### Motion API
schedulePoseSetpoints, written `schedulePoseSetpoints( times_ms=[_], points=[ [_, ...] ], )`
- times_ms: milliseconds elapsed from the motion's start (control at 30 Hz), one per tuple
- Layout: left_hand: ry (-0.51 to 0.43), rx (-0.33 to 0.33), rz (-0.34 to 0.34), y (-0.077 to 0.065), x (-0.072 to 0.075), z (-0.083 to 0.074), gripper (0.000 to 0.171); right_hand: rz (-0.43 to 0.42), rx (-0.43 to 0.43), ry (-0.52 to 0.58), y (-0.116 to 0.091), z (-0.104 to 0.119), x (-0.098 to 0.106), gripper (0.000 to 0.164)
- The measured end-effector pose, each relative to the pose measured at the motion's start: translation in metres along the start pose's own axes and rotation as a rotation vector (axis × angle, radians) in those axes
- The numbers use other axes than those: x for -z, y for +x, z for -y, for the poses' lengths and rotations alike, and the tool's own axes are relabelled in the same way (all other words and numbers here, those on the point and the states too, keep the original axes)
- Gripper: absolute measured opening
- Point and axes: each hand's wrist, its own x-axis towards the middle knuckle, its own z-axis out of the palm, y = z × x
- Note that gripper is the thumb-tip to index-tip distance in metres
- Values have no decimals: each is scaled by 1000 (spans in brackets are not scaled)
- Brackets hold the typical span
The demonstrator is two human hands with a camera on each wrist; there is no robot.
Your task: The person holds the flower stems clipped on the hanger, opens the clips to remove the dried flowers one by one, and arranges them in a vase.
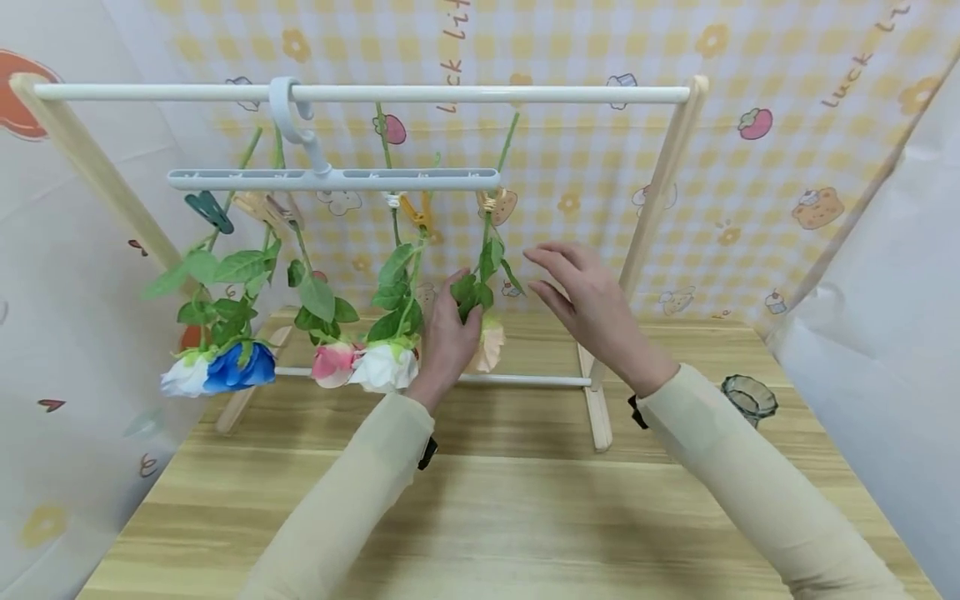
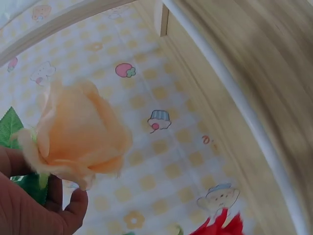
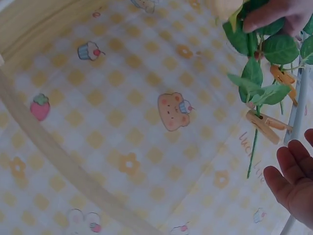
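An artificial peach rose (image 1: 491,346) hangs upside down by its stem from a clothespin (image 3: 264,126) at the right end of a grey-blue hanger (image 1: 337,180). My left hand (image 1: 447,337) pinches it by the stem and leaves just above the bloom; in the left wrist view the fingers curl behind the rose (image 2: 80,129). My right hand (image 1: 588,304) holds nothing, its fingers relaxed and apart, to the right of the stem. In the right wrist view its fingertips (image 3: 274,178) are below the clothespin.
White (image 1: 385,367), pink (image 1: 333,364) and blue (image 1: 240,367) roses hang left of my left hand. The hanger hooks over a white rail (image 1: 487,94) on a wooden stand. A glass vase (image 1: 750,398) stands on the table at right. A red flower (image 2: 222,227) shows in the left wrist view.
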Motion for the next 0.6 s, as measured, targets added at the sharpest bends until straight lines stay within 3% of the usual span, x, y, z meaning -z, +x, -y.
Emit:
schedulePoseSetpoints(
  times_ms=[233,433,600],
  points=[
    [137,-151,-4,-19,21,-3,49,87,136,-127,39,-1,-5,30],
    [276,-283,-2,-32,41,-11,44,113,321,-433,64,2,-4,24],
    [364,-370,-48,-36,60,-16,41,74,494,-737,85,10,-4,18]
  ],
)
